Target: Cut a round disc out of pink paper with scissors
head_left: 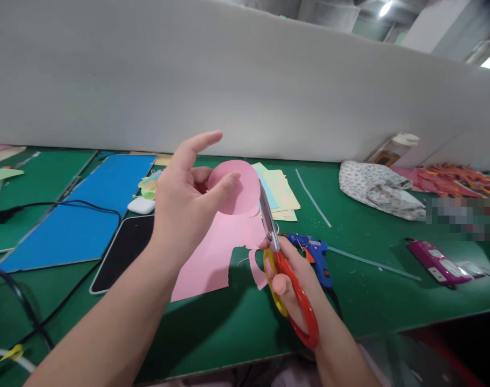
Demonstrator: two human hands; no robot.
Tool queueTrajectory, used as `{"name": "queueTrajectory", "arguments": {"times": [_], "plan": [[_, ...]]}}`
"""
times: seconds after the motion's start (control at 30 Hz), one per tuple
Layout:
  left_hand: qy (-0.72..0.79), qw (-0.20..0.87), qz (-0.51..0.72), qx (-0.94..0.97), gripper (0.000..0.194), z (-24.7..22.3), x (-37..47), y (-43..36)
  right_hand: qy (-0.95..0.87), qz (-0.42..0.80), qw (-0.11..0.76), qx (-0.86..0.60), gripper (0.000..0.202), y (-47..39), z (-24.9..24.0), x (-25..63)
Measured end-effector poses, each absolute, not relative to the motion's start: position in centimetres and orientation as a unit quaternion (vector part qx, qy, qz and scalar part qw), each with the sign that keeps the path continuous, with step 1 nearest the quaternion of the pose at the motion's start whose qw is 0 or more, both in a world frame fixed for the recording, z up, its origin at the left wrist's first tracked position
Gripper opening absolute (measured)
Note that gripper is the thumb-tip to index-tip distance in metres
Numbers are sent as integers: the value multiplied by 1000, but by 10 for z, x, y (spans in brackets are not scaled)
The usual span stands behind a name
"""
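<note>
A round piece of pink paper point(245, 188) is pinched between the thumb and fingers of my left hand point(188, 196), whose index finger sticks out. My right hand point(293, 274) grips scissors point(297, 301) with red and yellow handles. Their blades point up and touch or nearly touch the right edge of the round piece. Below it, a larger pink sheet point(204, 263) with a cut-out edge lies on the green table point(213, 333). A curved pink scrap point(256, 271) hangs or lies beside the scissors; which, I cannot tell.
A blue glue gun point(319, 258) lies right of my right hand, near clear glue sticks point(374, 263). Pastel papers point(285, 191) sit behind. To the left are a tablet-like black device point(122, 252), a blue board point(87, 220) and cables. A purple power strip point(438, 260) and patterned cloth point(377, 188) lie right.
</note>
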State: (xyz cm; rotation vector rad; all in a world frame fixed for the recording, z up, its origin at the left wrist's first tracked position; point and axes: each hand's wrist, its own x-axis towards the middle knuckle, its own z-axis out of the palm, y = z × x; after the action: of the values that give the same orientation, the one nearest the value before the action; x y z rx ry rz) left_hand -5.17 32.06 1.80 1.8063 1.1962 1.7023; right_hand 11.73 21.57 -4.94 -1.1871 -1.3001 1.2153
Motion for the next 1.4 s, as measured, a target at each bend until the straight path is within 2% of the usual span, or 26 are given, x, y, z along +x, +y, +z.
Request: {"name": "queueTrajectory", "arguments": {"times": [0.27,0.57,1.4], "plan": [[409,180,597,666,58,17,-46,314,-490,536,511,-460,92,219,-57,118],[388,215,588,676,56,15,-44,312,-512,507,518,-461,98,222,-64,118],[440,220,563,664,55,20,-47,312,-521,520,501,-455,85,219,-56,118]]}}
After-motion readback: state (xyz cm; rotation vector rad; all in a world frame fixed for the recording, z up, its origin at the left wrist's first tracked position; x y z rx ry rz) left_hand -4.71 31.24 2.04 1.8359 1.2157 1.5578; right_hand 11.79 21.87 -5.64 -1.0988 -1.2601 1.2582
